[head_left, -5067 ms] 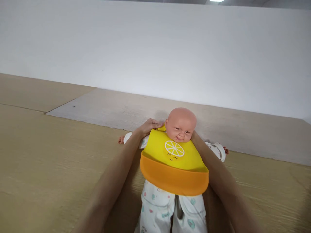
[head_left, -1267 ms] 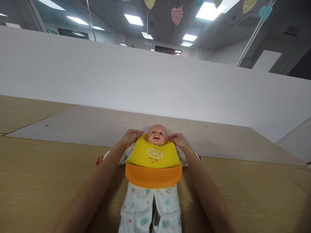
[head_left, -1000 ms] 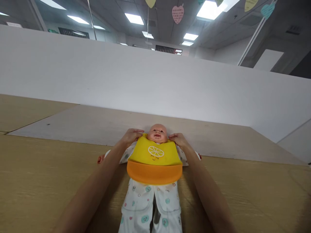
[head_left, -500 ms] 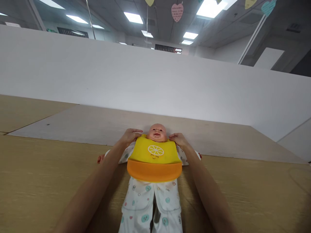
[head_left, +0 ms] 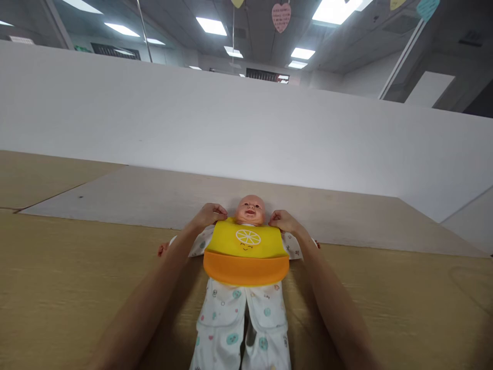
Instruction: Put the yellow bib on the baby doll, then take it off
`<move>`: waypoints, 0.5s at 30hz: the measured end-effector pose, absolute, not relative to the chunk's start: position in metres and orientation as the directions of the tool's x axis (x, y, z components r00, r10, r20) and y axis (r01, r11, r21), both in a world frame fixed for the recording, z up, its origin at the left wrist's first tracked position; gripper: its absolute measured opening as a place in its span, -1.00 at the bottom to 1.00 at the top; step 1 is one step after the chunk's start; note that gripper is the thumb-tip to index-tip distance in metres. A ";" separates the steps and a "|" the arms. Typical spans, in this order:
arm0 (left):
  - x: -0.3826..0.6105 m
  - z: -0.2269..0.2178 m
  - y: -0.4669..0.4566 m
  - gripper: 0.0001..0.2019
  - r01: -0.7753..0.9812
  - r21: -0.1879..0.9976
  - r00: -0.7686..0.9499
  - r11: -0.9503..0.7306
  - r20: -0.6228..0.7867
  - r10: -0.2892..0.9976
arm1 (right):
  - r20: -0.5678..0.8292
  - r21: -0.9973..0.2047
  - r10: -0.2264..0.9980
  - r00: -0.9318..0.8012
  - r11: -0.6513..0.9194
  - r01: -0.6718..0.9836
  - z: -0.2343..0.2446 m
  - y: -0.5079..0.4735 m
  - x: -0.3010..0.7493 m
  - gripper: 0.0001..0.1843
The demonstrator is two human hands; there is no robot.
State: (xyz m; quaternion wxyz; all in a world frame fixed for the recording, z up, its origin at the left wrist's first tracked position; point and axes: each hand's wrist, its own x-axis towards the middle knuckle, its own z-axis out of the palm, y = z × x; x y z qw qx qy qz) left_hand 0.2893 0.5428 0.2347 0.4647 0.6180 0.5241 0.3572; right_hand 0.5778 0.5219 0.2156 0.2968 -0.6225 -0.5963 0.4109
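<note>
A baby doll (head_left: 250, 209) lies on its back in white patterned clothes (head_left: 223, 308), its arms spread to the sides. Over its chest is a yellow bib (head_left: 227, 239) with a white citrus slice and a smiling face, and an orange catch pocket (head_left: 246, 270) along the bottom. My left hand (head_left: 211, 213) pinches the bib's upper corner, left of the doll's head. On the other side of the head, my right hand (head_left: 284, 221) has its fingers closed on the opposite upper corner. The neck straps are mostly hidden by my fingers and the doll's head.
The doll rests on a wood-toned surface (head_left: 96, 267) with a greyish strip (head_left: 154, 198) behind it. A low white wall (head_left: 246, 128) runs across the back, with glass panels above. Heart-shaped paper notes (head_left: 281, 17) are on the glass.
The fingers of my left hand have curled in from a straighter pose onto the bib's corner. My right hand stays at its corner. The doll and bib hardly differ.
</note>
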 end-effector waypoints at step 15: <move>0.275 0.232 0.458 -0.79 0.029 0.996 0.400 0.086 -0.090 0.912 | -0.062 -0.991 0.973 -0.223 -0.034 0.130 0.218 0.425 0.584 -0.52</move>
